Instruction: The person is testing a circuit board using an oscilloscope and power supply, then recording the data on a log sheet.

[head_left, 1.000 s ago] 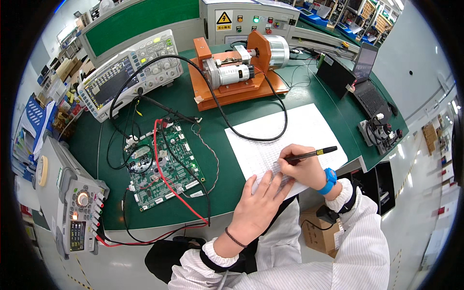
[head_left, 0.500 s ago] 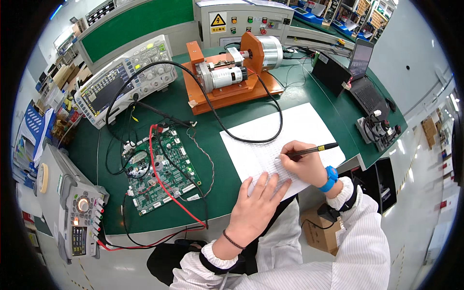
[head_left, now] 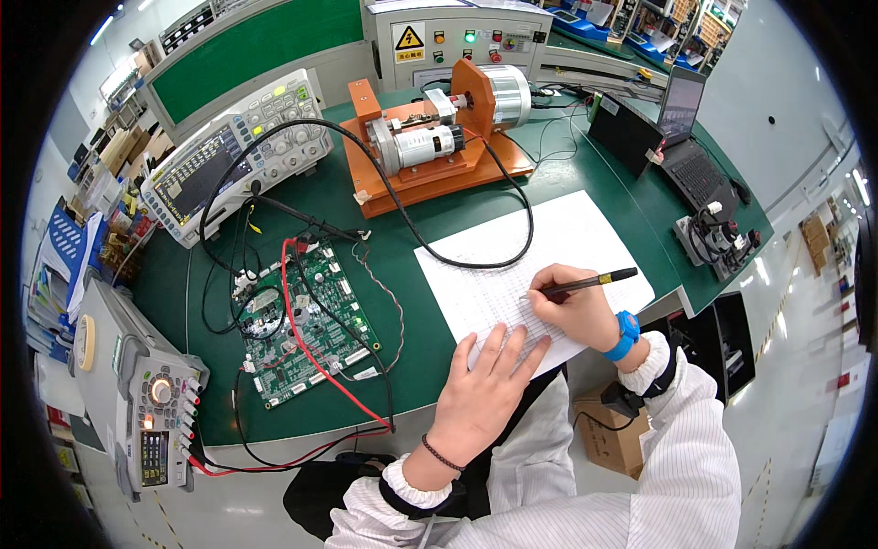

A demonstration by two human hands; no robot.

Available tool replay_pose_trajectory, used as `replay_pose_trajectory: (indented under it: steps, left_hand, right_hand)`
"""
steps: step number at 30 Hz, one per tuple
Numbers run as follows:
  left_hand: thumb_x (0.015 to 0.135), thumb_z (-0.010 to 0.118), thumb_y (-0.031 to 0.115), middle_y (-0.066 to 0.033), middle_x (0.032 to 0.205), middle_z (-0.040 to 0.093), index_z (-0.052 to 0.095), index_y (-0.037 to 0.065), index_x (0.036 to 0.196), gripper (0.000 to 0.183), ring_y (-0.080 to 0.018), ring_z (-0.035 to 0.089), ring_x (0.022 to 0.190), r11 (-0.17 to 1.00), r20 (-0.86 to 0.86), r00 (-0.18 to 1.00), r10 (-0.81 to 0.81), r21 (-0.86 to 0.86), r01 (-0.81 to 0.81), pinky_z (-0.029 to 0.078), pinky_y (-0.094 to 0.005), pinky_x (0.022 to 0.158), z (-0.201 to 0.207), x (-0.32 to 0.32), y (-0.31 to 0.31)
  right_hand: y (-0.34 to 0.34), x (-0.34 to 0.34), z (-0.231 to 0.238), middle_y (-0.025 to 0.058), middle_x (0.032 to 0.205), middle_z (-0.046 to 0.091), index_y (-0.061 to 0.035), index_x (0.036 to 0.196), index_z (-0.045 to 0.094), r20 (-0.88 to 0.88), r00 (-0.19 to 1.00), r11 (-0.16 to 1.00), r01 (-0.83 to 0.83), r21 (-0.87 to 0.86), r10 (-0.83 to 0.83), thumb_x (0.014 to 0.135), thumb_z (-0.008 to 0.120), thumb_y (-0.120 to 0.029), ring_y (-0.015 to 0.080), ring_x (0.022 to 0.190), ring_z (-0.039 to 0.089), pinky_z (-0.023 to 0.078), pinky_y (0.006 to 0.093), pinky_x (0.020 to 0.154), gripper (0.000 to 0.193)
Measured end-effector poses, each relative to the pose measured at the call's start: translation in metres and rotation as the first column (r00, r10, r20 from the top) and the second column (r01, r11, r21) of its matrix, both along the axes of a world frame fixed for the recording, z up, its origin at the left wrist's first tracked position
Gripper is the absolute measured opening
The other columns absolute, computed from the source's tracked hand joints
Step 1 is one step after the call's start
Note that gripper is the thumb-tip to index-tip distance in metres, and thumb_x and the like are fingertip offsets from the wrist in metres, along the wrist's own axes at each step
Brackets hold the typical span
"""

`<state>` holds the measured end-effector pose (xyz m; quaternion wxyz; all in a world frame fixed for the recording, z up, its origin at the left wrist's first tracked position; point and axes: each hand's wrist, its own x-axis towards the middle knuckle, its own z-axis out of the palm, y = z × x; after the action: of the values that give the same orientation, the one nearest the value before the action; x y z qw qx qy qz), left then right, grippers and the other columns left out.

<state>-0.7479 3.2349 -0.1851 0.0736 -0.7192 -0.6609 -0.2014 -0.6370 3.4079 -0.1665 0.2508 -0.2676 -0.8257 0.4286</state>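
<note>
A black pen [head_left: 590,282] with a gold band is pinched in my right hand [head_left: 578,309], its tip down at a white paper sheet [head_left: 585,229] with a printed grid. My left hand [head_left: 480,393] lies flat on the sheet's near left part, fingers spread. Across the sheet's far left portion loops a thick black cable [head_left: 494,266]. Left of the paper, a green circuit board [head_left: 343,322] lies on the green table [head_left: 421,343], with red and black leads [head_left: 343,393] running over it.
Behind the paper stands a motor rig [head_left: 425,146] on an orange base. An oscilloscope [head_left: 238,156] is at the back left, a bench power supply [head_left: 151,403] at the near left. To the right are an open laptop [head_left: 695,169] and a small device with cables [head_left: 718,242].
Both hands hold nearly the same pose, the pen still at the sheet. The view has shifted very slightly. A green light on the rear panel looks brighter.
</note>
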Motion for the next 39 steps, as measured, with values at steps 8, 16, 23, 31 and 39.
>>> replay_pose_trajectory:
  steps: [8, 16, 23, 31, 39]
  left_hand:
    - [0.088, 0.052, 0.02, -0.0064, 0.128, 0.052, 0.05, 0.019, 0.138, 0.05, -0.0223, 0.048, 0.123, 1.0, 0.003, 1.0, -0.002, 0.001, 0.002, 0.036, -0.0448, 0.104, -0.001, -0.001, 0.0]
    - [0.088, 0.052, 0.02, -0.0059, 0.128, 0.052, 0.05, 0.019, 0.137, 0.049, -0.022, 0.048, 0.123, 1.0, -0.01, 1.0, 0.004, 0.002, -0.004, 0.036, -0.0448, 0.103, 0.0, 0.0, 0.001]
    - [0.082, 0.068, 0.027, -0.0035, 0.131, 0.05, 0.047, 0.026, 0.14, 0.061, -0.0209, 0.045, 0.125, 1.0, -0.024, 1.0, 0.01, -0.015, -0.01, 0.033, -0.0451, 0.106, -0.004, 0.002, 0.001]
    - [0.08, 0.069, 0.027, -0.0038, 0.131, 0.049, 0.048, 0.025, 0.139, 0.062, -0.0216, 0.045, 0.124, 1.0, -0.031, 0.999, 0.017, -0.019, -0.017, 0.033, -0.0449, 0.104, -0.002, 0.001, 0.001]
    - [0.08, 0.07, 0.026, -0.0035, 0.13, 0.049, 0.048, 0.025, 0.139, 0.063, -0.0217, 0.044, 0.124, 1.0, -0.024, 1.0, 0.018, -0.022, -0.019, 0.033, -0.0447, 0.105, -0.001, 0.002, 0.001]
  right_hand:
    - [0.0, 0.0, -0.003, 0.0013, 0.071, 0.062, 0.0015, 0.085, 0.063, -0.061, 0.998, 1.0, -0.015, -0.005, 0.014, 0.08, 0.068, -0.001, 0.0039, 0.064, 0.054, 0.046, 0.0187, 0.057, 0.007]
    - [0.002, 0.0, -0.005, 0.0016, 0.072, 0.062, 0.0014, 0.084, 0.063, -0.06, 0.998, 0.998, -0.029, 0.057, 0.032, 0.079, 0.067, 0.0, 0.004, 0.064, 0.054, 0.046, 0.0188, 0.056, 0.006]
    - [0.019, 0.015, -0.005, 0.0028, 0.077, 0.064, 0.0009, 0.088, 0.064, -0.02, 0.993, 0.988, 0.112, -0.108, -0.115, 0.083, 0.066, -0.004, 0.0066, 0.068, 0.057, 0.049, 0.0204, 0.062, 0.008]
    - [0.017, 0.011, -0.004, 0.0005, 0.072, 0.061, 0.0016, 0.085, 0.064, -0.072, 0.997, 1.0, 0.008, 0.008, -0.007, 0.081, 0.068, -0.003, 0.0039, 0.063, 0.05, 0.044, 0.0189, 0.056, 0.006]
    - [0.017, 0.011, -0.001, 0.0022, 0.072, 0.062, 0.0024, 0.085, 0.064, -0.065, 0.998, 1.0, -0.023, 0.012, 0.024, 0.081, 0.068, -0.003, 0.0052, 0.063, 0.052, 0.045, 0.0196, 0.056, 0.008]
